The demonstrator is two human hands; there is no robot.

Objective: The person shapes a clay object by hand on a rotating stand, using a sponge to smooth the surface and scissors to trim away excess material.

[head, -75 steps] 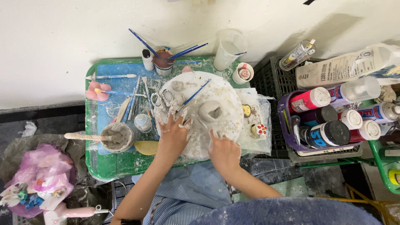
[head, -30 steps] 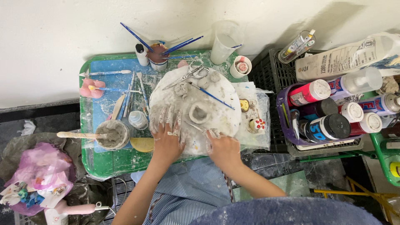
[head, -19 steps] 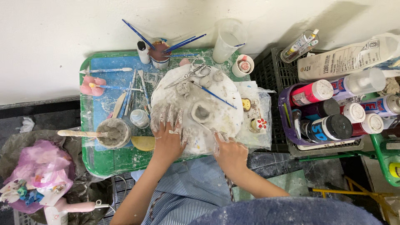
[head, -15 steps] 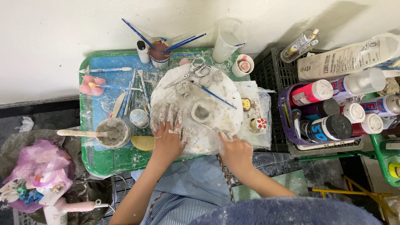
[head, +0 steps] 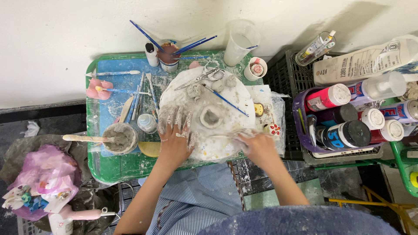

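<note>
A round white board smeared with clay lies on a green tray. A small hollow clay pot stands near its middle. My left hand lies flat on the board's left part, fingers spread and coated in clay. My right hand grips the board's right near edge, and a thin tool seems to run from its fingers toward the pot. Scissors, a blue-handled brush and small clay lumps rest on the board's far half.
On the tray are a clay-filled cup with a stick, loose brushes, a brush cup and a clear beaker. Paint bottles fill a purple basket on the right. A pink bag lies at lower left.
The board has turned, carrying the scissors and brush round to the far side. My right hand slid from the board's near middle to its right edge. My left hand stayed flat.
</note>
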